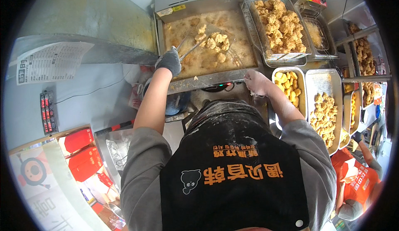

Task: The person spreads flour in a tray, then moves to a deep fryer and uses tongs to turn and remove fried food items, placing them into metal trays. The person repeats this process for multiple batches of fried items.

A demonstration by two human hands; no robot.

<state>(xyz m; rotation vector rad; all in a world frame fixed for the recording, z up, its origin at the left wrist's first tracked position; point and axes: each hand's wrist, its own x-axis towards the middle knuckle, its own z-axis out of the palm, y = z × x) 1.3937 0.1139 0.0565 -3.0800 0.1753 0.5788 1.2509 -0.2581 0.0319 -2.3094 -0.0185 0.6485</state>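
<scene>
My left hand (169,62), in a grey glove, grips the handle end of a long metal frying utensil (191,50). Two thin rods run from the hand over the fryer; the far end is blurred among golden fried chicken pieces (218,41), so its exact kind is unclear. Foaming oil fills the wide deep fryer (212,80) around them, with darker pieces under the foam. My right hand (257,83), bare and dusted with flour, is at the fryer's front right corner with its fingers curled. Whether it holds anything is hidden.
Right of the fryer stands a wire basket (263,41) heaped with fried chicken. A smaller fryer (332,51) adjoins it. Metal trays (321,78) of fried pieces line my right side. A metal rack (367,79) and a co-worker (358,181) are farther right. A timer panel (49,112) hangs left.
</scene>
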